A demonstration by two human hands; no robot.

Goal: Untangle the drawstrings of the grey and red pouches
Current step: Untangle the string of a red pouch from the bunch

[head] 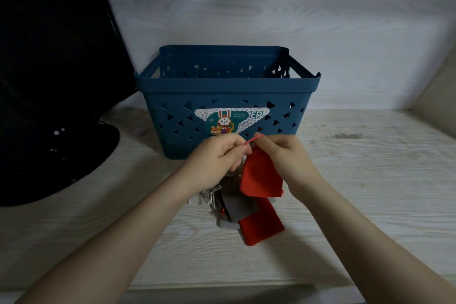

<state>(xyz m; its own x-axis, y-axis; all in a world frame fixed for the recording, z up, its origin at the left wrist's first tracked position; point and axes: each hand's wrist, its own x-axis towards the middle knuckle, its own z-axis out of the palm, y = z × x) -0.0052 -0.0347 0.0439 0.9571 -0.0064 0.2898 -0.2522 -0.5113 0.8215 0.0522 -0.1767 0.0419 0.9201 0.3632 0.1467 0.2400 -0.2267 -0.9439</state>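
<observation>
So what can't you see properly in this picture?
Head view only:
- The knot in the red drawstring: covered by the left hand and right hand.
- Grey pouch: mostly behind the red pouches.
- Inside the blue basket: blocked by its front wall.
- Black object: cut by the left edge, too dark.

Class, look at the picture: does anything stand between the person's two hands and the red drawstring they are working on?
Nothing visible does. The left hand and right hand both already pinch the red drawstring, stretched between them above the red pouch. The blue basket stands behind, out of the way.
</observation>
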